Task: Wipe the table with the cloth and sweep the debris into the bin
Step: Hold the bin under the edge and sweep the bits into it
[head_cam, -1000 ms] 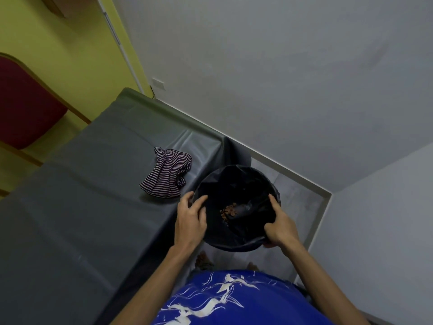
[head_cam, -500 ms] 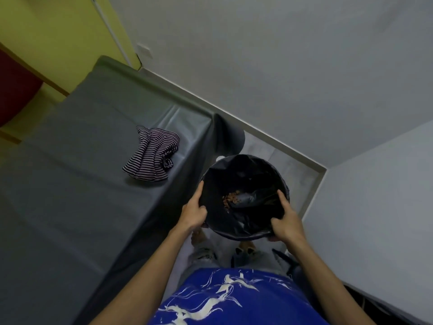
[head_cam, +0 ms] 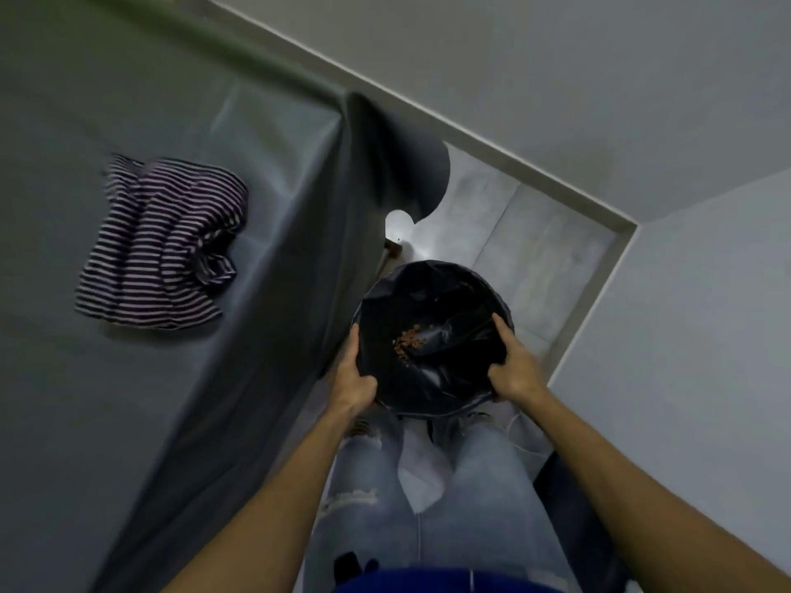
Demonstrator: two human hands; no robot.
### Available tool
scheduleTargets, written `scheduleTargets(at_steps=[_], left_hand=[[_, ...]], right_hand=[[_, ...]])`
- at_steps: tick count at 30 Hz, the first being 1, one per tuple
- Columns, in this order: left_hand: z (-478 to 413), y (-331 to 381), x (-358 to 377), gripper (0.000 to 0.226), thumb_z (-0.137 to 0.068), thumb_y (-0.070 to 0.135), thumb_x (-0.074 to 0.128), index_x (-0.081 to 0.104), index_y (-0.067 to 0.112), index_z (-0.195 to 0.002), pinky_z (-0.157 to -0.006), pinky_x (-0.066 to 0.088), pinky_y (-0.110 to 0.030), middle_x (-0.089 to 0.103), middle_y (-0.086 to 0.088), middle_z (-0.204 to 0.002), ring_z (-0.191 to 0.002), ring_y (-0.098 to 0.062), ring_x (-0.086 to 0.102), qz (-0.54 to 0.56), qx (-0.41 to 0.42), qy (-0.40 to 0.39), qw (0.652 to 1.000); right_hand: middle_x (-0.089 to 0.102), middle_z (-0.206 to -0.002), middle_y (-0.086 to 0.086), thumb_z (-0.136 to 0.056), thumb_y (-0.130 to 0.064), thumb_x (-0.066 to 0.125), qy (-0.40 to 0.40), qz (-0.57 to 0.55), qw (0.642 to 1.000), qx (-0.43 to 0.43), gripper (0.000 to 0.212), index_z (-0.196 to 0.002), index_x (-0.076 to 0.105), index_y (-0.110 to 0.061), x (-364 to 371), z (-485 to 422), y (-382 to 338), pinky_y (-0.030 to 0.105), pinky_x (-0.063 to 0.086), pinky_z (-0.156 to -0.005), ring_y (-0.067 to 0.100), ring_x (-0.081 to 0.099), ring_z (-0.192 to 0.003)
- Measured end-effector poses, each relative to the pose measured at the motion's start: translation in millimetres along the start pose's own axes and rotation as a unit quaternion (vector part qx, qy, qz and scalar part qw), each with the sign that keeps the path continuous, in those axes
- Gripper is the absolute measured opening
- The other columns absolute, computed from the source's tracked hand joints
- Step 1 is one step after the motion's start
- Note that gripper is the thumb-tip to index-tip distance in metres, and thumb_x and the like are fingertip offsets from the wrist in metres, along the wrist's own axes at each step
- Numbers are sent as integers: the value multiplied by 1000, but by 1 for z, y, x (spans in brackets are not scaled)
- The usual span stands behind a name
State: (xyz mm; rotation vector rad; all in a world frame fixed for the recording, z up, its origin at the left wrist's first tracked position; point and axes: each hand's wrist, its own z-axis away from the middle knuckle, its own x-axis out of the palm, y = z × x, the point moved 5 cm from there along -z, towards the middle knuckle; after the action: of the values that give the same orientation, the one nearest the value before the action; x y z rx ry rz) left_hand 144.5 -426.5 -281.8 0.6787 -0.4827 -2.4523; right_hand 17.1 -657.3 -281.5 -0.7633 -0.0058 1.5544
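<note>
Head view: a black-lined bin point(head_cam: 432, 288) was held by both hands just off the right edge of the bench point(head_cam: 85, 421), in front of the person's knees. The left hand point(head_cam: 354, 378) was clamped on the bin's left rim, its thumb laid along the outside of the liner and its fingers curled in beneath the rim. The right hand point(head_cam: 515, 370) was clamped on the right rim, its thumb hooked inside over the liner and its other fingers hidden behind the bin's wall. Both sets of fingers were thus closed on the bin, neither spread wide. A small heap of brown debris point(head_cam: 406, 339) was seen lying on the liner at the bottom of the bin, slightly left of centre. Whether the bin's base was touching the floor point(head_cam: 539, 250) could not be told. The striped cloth point(head_cam: 158, 246) was seen lying crumpled on the bench, near its right edge and well apart from the bin, touched by neither hand. The bench was covered by a grey sheet point(head_cam: 398, 164), one corner of which was seen hanging down past the far right corner. Pale, torn jeans point(head_cam: 483, 485) were seen below the bin.
</note>
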Motion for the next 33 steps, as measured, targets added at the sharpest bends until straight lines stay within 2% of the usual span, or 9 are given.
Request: scheduleTargets(at_steps=[2,6,10,15,22,26,29,31,33], left_hand=[[-35,-19,13,90,-87,-5,47,9,43,-153,-108,37,-28,43,0,-149,-133,-24,44,-3,-16,3,1000],[-114,-48,35,96,-87,-3,50,6,58,-146,-102,48,-46,43,3,-149,-130,-28,47,9,-15,16,1000],[-199,-71,51,92,-87,1,49,9,57,-147,-112,38,-38,42,1,-149,-131,-27,45,-14,-12,53,998],[-281,-99,68,92,-91,0,55,5,49,-151,-106,37,-31,39,-5,-152,-135,-28,42,-21,-23,65,997],[-325,-108,74,97,-88,-3,58,5,48,-151,-107,32,-26,31,-3,-157,-141,-22,34,6,32,79,996],[-332,-106,78,96,-89,-2,59,6,51,-150,-113,33,-35,30,-2,-157,-141,-21,33,24,44,89,995],[-326,-102,77,94,-89,5,62,7,54,-149,-113,35,-42,31,-3,-157,-141,-23,35,10,48,73,996],[-315,-98,76,87,-91,12,63,12,50,-150,-108,39,-33,38,-4,-153,-137,-23,40,-32,54,36,997],[-293,-88,74,80,-93,18,62,15,47,-151,-98,39,-23,45,-3,-148,-131,-21,47,-90,67,-12,994]], right_hand=[[53,-145,7,-85,-1,53,-9,18,1000,3,86,-157,19,-35,17,-40,9,24,43,-92,32,59,-119],[53,-144,14,-86,-6,54,-13,51,998,-23,85,-157,18,-35,53,-125,22,38,46,-99,40,56,-121],[56,-140,15,-83,-1,51,15,63,997,-29,86,-156,22,-36,82,-202,37,40,50,-94,42,59,-114],[68,-120,16,-79,2,49,88,57,993,-49,85,-152,34,-38,108,-269,50,38,53,-88,38,65,-98],[69,-111,15,-80,7,45,125,26,989,-69,85,-151,35,-39,127,-315,56,41,56,-88,35,65,-91],[69,-113,14,-82,8,45,142,10,986,-89,84,-151,35,-39,128,-328,58,39,56,-89,33,65,-92],[65,-124,14,-89,1,49,113,21,990,-83,76,-153,32,-36,129,-328,65,38,52,-93,34,63,-102],[61,-135,11,-93,-8,53,91,19,993,-71,65,-151,38,-34,126,-322,72,37,49,-99,34,61,-115],[61,-137,5,-95,-18,57,93,17,993,-66,55,-145,47,-35,115,-307,75,35,49,-99,29,61,-116]])
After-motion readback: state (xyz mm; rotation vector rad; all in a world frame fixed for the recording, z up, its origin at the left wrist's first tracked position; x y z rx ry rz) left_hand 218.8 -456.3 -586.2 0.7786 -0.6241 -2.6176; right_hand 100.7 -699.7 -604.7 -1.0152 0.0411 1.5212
